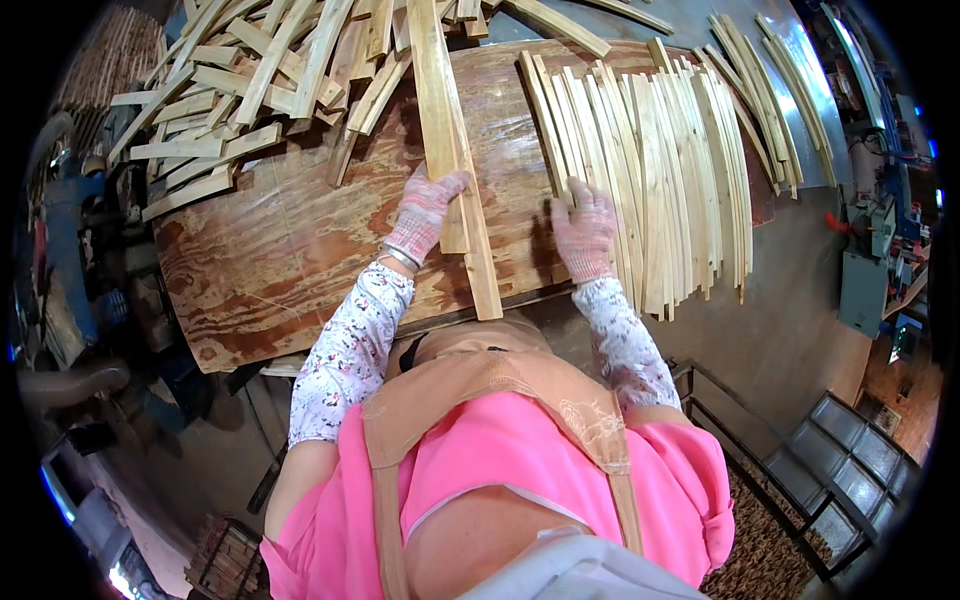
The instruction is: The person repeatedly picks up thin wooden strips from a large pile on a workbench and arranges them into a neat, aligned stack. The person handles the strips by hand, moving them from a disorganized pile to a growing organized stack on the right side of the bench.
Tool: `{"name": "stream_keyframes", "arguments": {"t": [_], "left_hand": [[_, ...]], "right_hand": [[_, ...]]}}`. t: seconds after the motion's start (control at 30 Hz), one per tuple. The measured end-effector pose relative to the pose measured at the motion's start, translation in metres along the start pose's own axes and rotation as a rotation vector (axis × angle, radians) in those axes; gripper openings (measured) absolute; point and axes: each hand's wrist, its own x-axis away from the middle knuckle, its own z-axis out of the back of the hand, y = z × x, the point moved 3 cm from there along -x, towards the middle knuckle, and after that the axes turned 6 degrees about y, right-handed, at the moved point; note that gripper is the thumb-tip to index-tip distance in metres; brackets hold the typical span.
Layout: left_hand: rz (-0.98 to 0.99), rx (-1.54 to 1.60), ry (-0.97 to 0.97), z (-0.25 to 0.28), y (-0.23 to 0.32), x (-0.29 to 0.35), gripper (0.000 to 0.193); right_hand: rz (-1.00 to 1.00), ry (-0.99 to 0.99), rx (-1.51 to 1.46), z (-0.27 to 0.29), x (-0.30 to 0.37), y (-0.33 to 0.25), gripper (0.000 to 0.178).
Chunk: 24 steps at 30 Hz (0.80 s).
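Observation:
My left hand (428, 205), in a pinkish knitted glove, is closed on the edge of a pale wooden board (432, 110), its thumb lying across the face. Beside that board, and partly under it, lies a second, longer wooden strip (482, 270) whose near end reaches the table's front edge. My right hand (585, 230), gloved alike, is over the left side of a row of narrow wooden strips (655, 190). Its fingers are a little apart and hold nothing that I can see; whether they touch the nearest strip I cannot tell.
A worn plywood tabletop (310, 240) carries the wood. A jumbled heap of wooden pieces (250, 90) lies at the far left. More strips (760, 100) sit at the far right. Machinery (80, 250) stands left, a grey-green box (865, 285) right, and a dark metal frame (740, 400) below right.

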Motion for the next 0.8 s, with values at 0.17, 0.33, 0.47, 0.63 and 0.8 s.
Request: {"name": "stream_keyframes", "arguments": {"t": [0.17,0.33,0.47,0.63,0.8], "left_hand": [[-0.049,0.037,-0.075,-0.038,-0.001,0.006,0.045],[-0.07,-0.032,0.006,-0.055,-0.004,0.013,0.04],[-0.009,0.202,-0.058,-0.039,-0.038,0.004,0.035],[-0.155,-0.02,-0.149,-0.013,-0.077,-0.008,0.037],[0.036,0.112,-0.267,-0.051,-0.048,0.023,0.045]], "right_hand": [[-0.704,-0.599,-1.145,-0.006,0.02,-0.074,0.067],[-0.799,-0.494,-0.937,-0.006,0.017,-0.052,0.067],[-0.095,-0.256,0.141,0.003,0.029,-0.002,0.056],[0.061,0.004,0.186,0.001,0.031,0.006,0.053],[-0.465,-0.274,-0.519,-0.027,0.033,0.032,0.076]]}}
